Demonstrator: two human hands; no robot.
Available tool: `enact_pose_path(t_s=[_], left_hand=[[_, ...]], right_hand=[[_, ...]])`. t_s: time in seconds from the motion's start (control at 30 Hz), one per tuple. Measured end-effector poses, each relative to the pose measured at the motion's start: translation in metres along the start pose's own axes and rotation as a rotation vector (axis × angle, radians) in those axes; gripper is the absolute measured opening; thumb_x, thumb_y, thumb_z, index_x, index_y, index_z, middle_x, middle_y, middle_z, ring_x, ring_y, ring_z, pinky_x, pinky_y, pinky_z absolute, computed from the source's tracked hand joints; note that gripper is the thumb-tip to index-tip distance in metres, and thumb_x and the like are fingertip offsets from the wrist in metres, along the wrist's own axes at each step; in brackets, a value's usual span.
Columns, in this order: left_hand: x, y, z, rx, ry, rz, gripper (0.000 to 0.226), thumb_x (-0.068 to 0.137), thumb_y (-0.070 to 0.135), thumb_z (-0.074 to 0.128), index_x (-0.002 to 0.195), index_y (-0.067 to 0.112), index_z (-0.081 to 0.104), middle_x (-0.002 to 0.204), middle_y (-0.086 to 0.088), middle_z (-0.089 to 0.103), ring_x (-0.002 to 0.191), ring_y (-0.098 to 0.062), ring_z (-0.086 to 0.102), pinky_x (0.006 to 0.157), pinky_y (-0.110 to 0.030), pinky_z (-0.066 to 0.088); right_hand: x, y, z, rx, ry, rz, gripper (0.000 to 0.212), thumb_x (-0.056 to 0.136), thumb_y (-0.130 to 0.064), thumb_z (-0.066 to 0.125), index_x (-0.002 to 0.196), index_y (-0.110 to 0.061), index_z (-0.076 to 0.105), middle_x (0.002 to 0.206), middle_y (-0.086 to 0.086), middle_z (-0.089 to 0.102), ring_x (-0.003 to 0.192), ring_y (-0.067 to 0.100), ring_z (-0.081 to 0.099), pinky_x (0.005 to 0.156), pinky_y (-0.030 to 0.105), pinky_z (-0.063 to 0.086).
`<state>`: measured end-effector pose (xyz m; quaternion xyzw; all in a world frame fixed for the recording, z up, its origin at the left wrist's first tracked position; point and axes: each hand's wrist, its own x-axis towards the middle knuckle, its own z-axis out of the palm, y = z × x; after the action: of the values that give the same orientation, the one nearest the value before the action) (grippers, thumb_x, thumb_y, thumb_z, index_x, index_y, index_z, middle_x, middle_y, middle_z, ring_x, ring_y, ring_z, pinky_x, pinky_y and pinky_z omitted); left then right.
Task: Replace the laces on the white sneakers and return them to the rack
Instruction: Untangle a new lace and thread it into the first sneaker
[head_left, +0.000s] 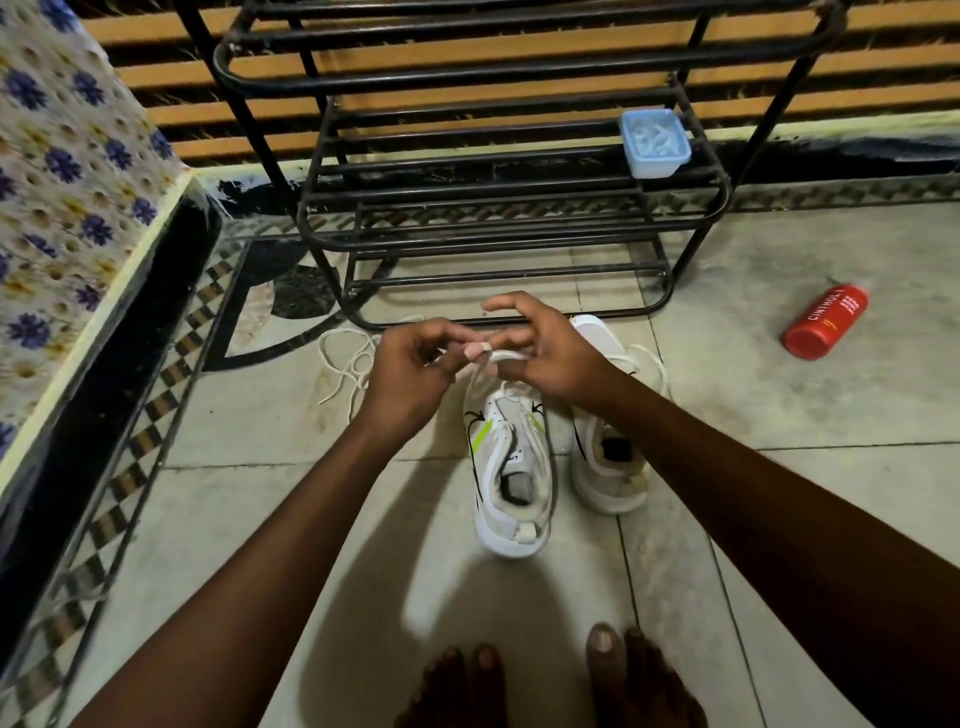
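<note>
Both hands meet in the middle of the frame, just above the toe end of a white sneaker. The left hand (410, 369) has its fingers curled in and pinches a white lace (506, 355); the right hand (543, 353) grips the same lace between thumb and fingers, with its forefinger lifted clear above the rest. From the hands the lace runs down to the eyelets of the near sneaker (493, 525), which stands on the tiled floor (779, 467) at centre frame, heel toward the camera, with green and black marks on its sides.

Just right of it, a second sneaker (605, 493) stands parallel, heel also toward the camera, partly behind the right forearm. A loose lace (345, 364) lies tangled on the floor left of the hands.

Beyond the hands, the black metal rack (467, 195) fills the upper middle of the frame. On one of its shelves, at the right end, sits a pale blue tub (655, 143). A red bottle (826, 322) lies on its side on the floor at right, well apart from the shoes. A floral cloth (62, 182) covers the upper left. Bare feet (623, 675) show at the bottom edge.
</note>
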<state>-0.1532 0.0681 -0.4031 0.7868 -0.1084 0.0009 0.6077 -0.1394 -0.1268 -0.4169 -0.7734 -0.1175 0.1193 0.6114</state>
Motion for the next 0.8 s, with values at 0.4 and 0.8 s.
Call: enact_pose_path(t_s=[0.4, 0.8], left_hand=[[-0.01, -0.055, -0.027, 0.224, 0.188, -0.279, 0.019, 0.091, 0.008, 0.073, 0.076, 0.02, 0.076, 0.073, -0.001, 0.074, 0.055, -0.009, 0.055, 0.062, -0.028, 0.046], [-0.003, -0.018, 0.02, 0.183, 0.114, -0.089, 0.018, 0.085, 0.003, 0.078, 0.078, 0.02, 0.076, 0.064, 0.018, 0.069, 0.059, 0.006, 0.059, 0.061, -0.015, 0.044]], right_hand=[[-0.008, 0.017, -0.041, -0.1, 0.515, -0.025, 0.019, 0.091, -0.002, 0.058, 0.081, -0.012, 0.071, 0.07, 0.007, 0.068, 0.059, 0.015, 0.064, 0.061, 0.03, 0.054], [-0.005, 0.018, -0.005, -0.357, -0.005, 0.067, 0.027, 0.081, -0.041, 0.069, 0.106, -0.032, 0.066, 0.088, -0.008, 0.074, 0.087, 0.018, 0.072, 0.085, 0.054, 0.057]])
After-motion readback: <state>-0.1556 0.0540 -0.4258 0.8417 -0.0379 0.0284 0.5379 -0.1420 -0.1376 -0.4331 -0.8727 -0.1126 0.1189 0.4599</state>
